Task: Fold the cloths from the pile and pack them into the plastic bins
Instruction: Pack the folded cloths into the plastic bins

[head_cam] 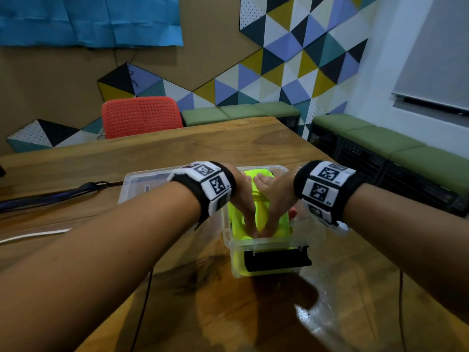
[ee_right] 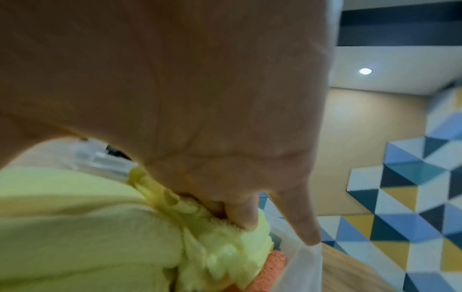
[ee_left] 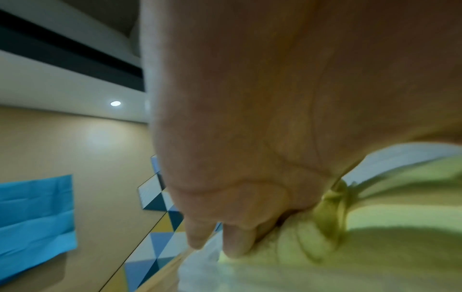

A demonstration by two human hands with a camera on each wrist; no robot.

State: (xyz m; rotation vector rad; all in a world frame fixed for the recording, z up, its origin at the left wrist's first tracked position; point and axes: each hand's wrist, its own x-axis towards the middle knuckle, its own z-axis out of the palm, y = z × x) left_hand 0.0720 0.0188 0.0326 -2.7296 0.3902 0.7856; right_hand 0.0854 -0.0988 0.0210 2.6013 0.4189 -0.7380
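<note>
Geometric triangle panels in blue, yellow, white and black covered the far wall (head_cam: 299,59), with a blue sheet (head_cam: 88,20) pinned at upper left and a red perforated chair (head_cam: 140,116) pushed up to the far edge of the wooden worktop (head_cam: 177,148). Green-cushioned benches (head_cam: 396,141) ran along the right side.

Near the middle of the worktop stood a clear plastic bin (head_cam: 264,246) with a black latch (head_cam: 276,259) on its near end. A neon yellow cloth (head_cam: 262,212) lay inside it, filling most of the bin, and a second clear bin (head_cam: 137,184) sat just to its left and a little farther off. Both hands were down in the near bin, side by side and touching at the fingertips. The left hand (head_cam: 245,201) had its fingers (ee_left: 237,243) curled into the cloth, bunching the fabric at the bin's rim. The right hand (head_cam: 274,199) likewise gripped a gathered fold with its fingers (ee_right: 245,213), the smallest one stretched out along the bin wall. An orange textured cloth (ee_right: 271,268) showed beneath the yellow one at the bin's right side. Each wrist wore a black band with square printed markers (head_cam: 210,184).
</note>
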